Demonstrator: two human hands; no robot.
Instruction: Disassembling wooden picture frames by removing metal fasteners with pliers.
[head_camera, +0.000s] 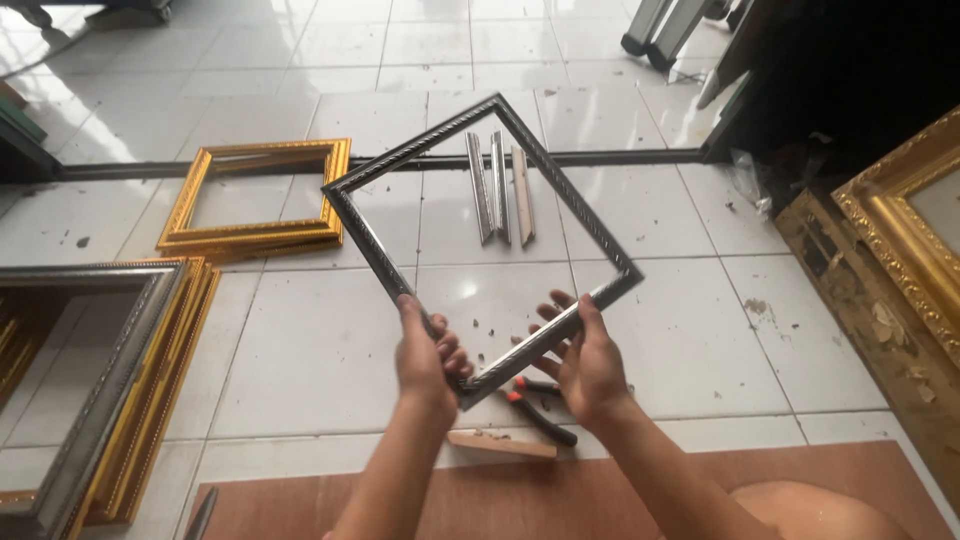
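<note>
Dark frame (480, 245) at picture centre, held above floor (300, 350), turned diamond-wise, empty inside.

Left hand (425, 355) grip closed round lower-left rail; right hand (585, 365) grip closed on lower-right rail, both near bottom corner.

Risk: both holds crowd one corner, far corner unsupported; weight could strain mitred joints, twist frame out of square.

Pliers (540, 405) and wood wedge (500, 443) on floor right below; slip would drop frame onto them or hard tile, denting moulding.

Three rail pieces (500, 185) beyond; gold frame (255, 195) upper left; frame stack (100, 380) at left edge.
</note>
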